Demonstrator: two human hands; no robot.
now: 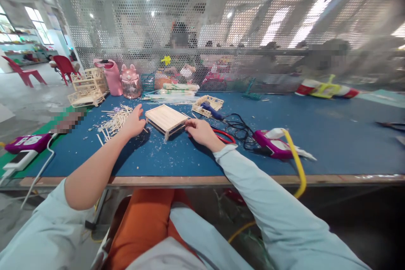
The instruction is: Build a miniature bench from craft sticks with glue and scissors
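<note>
Loose sticks (117,120) just left of left grip (134,123), fingers spread. Wooden stand (166,118) between both grips. Right grip (201,132) at its right corner; can't tell if pinching. Blue glue gun (212,111) just beyond right grip.

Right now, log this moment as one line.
left hand: beside stick frame | right hand: at frame's right corner | stick frame: on blue tabletop | loose sticks: left of left hand

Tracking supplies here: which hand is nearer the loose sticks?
Left. The left hand is beside the loose sticks; the right hand is farther away, across the wooden frame.
</note>
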